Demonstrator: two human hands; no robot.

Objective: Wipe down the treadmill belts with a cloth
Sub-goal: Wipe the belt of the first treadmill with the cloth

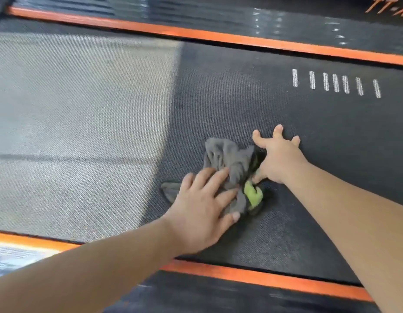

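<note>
Crumpled grey-green cloth (227, 161) on dark treadmill belt (241, 91)

Treadmill belt (230, 98): matt dark rubber w/ fine woven texture, left part lit pale. Cloth (225, 159): soft grey fabric, crumpled, w/ lime-green patch. Side rails (275, 45): smooth orange strip, ribbed glossy black plastic beyond.

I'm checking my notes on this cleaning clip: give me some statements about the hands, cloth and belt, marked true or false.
1. The left hand presses flat on the grey cloth. True.
2. The right hand holds a spray bottle. False: it holds nothing; its fingers are spread on the treadmill belt beside the cloth.
3. The cloth is folded into a neat square. False: it lies crumpled, with a green patch showing.
4. White dashes are printed on the belt. True.
5. An orange stripe runs along the belt's far edge. True.
</note>
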